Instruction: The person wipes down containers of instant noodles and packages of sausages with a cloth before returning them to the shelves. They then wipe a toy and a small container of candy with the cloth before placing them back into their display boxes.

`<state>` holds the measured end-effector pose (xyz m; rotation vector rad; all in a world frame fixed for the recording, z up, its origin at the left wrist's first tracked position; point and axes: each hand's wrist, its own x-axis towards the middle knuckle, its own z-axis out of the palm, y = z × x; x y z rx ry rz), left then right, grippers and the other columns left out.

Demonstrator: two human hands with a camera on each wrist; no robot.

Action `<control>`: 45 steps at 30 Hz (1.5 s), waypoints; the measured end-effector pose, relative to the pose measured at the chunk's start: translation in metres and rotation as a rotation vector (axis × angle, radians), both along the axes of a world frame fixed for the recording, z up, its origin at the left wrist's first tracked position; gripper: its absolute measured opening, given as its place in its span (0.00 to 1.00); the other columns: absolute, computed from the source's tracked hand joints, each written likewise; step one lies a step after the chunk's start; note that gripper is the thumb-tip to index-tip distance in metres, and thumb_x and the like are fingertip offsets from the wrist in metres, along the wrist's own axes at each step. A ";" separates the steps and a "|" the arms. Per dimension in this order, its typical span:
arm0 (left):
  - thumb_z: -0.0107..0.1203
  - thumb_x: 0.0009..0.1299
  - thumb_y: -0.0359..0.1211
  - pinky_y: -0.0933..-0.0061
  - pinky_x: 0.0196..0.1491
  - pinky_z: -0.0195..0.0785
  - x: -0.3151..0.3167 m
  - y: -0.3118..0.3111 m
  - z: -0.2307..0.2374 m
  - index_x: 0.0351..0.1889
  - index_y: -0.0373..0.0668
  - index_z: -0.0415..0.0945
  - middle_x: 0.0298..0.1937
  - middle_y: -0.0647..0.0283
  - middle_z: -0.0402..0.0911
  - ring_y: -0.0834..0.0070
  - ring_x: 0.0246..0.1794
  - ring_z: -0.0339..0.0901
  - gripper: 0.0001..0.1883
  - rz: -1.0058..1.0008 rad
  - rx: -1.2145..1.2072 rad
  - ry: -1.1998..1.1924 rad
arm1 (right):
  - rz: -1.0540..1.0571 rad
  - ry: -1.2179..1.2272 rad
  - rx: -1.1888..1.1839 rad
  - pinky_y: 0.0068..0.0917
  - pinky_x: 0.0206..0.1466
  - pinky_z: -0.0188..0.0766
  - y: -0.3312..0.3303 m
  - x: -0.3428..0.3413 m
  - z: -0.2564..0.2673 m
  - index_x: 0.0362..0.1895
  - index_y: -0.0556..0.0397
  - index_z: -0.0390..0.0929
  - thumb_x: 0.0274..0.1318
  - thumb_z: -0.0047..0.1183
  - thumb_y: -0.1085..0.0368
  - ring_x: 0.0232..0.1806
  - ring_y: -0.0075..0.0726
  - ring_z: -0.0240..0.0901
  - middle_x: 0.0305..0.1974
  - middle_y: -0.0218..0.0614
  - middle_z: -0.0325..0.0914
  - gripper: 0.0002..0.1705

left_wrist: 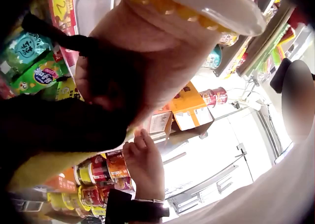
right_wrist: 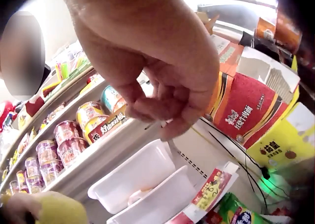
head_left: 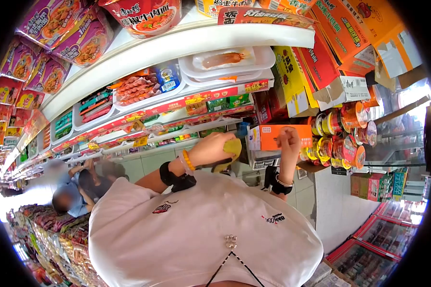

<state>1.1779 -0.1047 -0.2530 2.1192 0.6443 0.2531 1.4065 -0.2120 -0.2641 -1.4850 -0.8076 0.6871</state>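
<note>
The left hand is left of the orange box. Its grip is wrapped round a yellow cloth, maybe so the cloth won't flop about. The right hand shows in front of the orange box; its fingers bend, but I cannot tell if they pinch anything. White trays, up and left of the orange box, probably keep snacks from sliding off.

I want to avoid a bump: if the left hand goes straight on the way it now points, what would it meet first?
In the head view, the left hand points toward the orange box, so probably that comes first; depth is unclear, and it might pass above it.
</note>
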 end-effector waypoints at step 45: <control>0.59 0.60 0.45 0.61 0.45 0.69 -0.120 0.122 -0.443 0.56 0.24 0.65 0.43 0.42 0.79 0.55 0.46 0.76 0.35 0.302 -0.178 0.656 | -0.467 -0.429 -0.584 0.34 0.43 0.70 -0.115 -0.064 -0.177 0.35 0.54 0.81 0.54 0.53 0.56 0.37 0.46 0.76 0.34 0.40 0.80 0.14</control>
